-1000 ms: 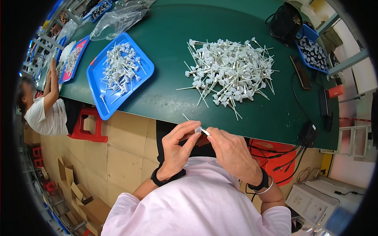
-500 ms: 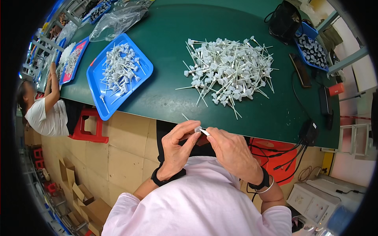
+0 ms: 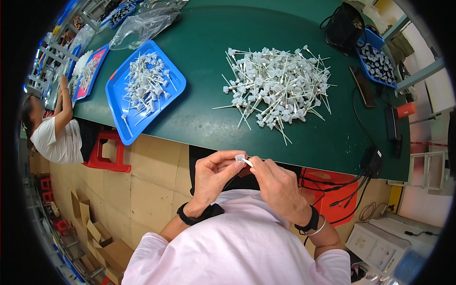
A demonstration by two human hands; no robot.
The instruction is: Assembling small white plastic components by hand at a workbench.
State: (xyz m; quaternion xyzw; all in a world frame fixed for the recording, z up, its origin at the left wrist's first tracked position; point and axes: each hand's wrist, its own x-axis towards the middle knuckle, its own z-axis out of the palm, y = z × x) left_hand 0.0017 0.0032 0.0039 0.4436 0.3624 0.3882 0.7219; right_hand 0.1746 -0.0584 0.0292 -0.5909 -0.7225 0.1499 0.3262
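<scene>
Close to my body, just off the table's front edge, my left hand (image 3: 212, 173) pinches a small part with a translucent whitish head (image 3: 240, 157). Its other end is hidden by my fingers. My right hand (image 3: 279, 183) is closed on a slim white piece (image 3: 247, 162), whose tip meets that head. Beyond my hands lies a large pile of similar thin-stemmed parts with whitish heads (image 3: 280, 88). More of them rest in a blue tray (image 3: 164, 108) to the left.
The green table (image 3: 204, 114) spans the view. At its right are a black bag (image 3: 343, 27), a phone-like dark slab (image 3: 362, 86), a blue bin (image 3: 375, 39) and a black box with cables (image 3: 373, 160). A co-worker (image 3: 57, 135) sits at far left, near a red stool (image 3: 108, 152).
Both hands have drawn slightly toward my body. The left hand has turned the small part, and the thin stem that stuck out past its fingers no longer shows.
</scene>
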